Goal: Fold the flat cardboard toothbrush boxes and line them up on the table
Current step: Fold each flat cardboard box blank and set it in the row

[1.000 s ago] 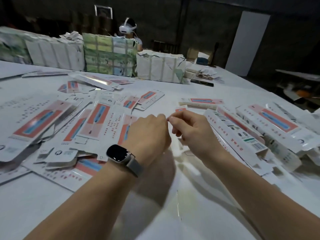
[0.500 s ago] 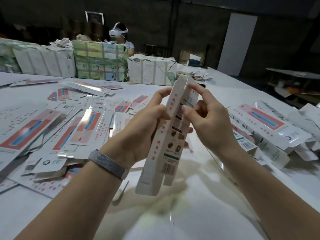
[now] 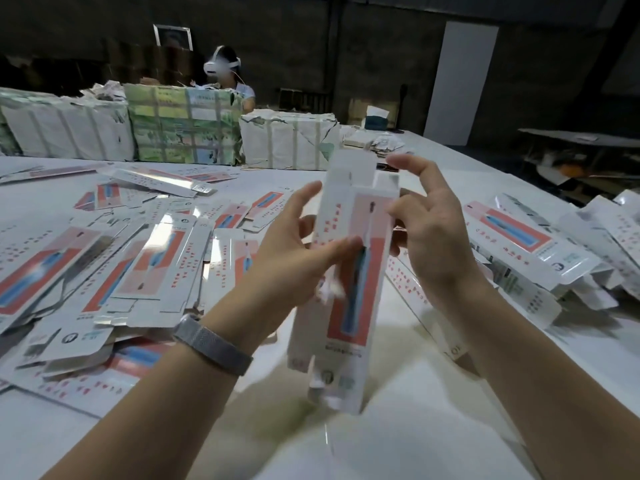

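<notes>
A long white toothbrush box (image 3: 349, 296) with a red and pink panel and a blue toothbrush picture stands nearly upright in the air above the table, its top flaps open. My left hand (image 3: 294, 258) holds its left side, thumb pressed on the front panel. My right hand (image 3: 429, 237) grips its right edge with thumb and lower fingers, the index and middle fingers lifted apart. A heap of flat boxes (image 3: 145, 261) lies spread on the left of the white table (image 3: 398, 441). Folded boxes (image 3: 526, 251) are piled on the right.
Wrapped bundles (image 3: 183, 129) of stock stand in a row along the table's far side. A person wearing a white headset (image 3: 221, 65) sits behind them. Loose paper scraps (image 3: 377, 143) lie at the far right. A second table (image 3: 581, 140) stands at the right.
Both hands lifted a box from the table and turned it: a second ago they were low on the table, then the printed back faced me, now the red front does.
</notes>
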`<state>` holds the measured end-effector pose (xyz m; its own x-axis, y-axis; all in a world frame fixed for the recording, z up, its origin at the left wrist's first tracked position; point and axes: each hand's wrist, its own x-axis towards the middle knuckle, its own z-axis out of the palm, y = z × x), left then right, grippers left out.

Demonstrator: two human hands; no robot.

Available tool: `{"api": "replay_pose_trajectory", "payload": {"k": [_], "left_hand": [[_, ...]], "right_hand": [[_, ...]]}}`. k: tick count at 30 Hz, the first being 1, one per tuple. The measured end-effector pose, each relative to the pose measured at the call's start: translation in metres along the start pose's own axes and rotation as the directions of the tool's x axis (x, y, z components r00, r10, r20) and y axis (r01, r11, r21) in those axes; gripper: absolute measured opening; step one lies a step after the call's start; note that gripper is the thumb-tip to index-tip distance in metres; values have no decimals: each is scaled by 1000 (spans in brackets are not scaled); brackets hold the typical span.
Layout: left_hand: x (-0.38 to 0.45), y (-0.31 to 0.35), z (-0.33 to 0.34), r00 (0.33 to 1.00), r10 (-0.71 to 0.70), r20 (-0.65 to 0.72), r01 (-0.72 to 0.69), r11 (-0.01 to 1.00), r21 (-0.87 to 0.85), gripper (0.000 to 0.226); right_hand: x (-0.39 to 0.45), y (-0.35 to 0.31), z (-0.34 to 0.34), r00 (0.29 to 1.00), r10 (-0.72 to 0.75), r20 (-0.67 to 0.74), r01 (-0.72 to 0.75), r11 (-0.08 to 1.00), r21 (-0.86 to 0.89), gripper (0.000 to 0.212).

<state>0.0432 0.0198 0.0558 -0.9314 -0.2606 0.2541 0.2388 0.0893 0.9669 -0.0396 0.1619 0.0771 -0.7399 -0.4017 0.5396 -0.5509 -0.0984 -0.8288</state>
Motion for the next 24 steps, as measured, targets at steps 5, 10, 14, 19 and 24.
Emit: {"api": "replay_pose_trajectory", "payload": {"k": [5, 10, 14, 19, 24], "left_hand": [[-1, 6, -6, 996, 49, 77, -37, 988, -152, 39], [-6, 5, 0, 962, -76, 261, 161, 933, -321, 39], [-9, 3, 3, 947, -128, 294, 214, 935, -282, 63], [-16, 6, 11, 926, -131, 355, 211, 958, -195, 72], [-15, 7, 10, 909, -158, 385, 234, 959, -158, 79]], "right_hand": [[-1, 4, 2, 999, -52, 13, 54, 987, -152, 26], [-5, 8, 10, 999, -29, -24, 22, 970, -244, 25], [-5, 4, 11, 996, 10, -93, -30, 977, -211, 9], [-3, -6, 4, 991, 129, -37, -129, 992, -9, 45], [1, -14, -6, 991, 126, 33, -127, 992, 19, 40]]}}
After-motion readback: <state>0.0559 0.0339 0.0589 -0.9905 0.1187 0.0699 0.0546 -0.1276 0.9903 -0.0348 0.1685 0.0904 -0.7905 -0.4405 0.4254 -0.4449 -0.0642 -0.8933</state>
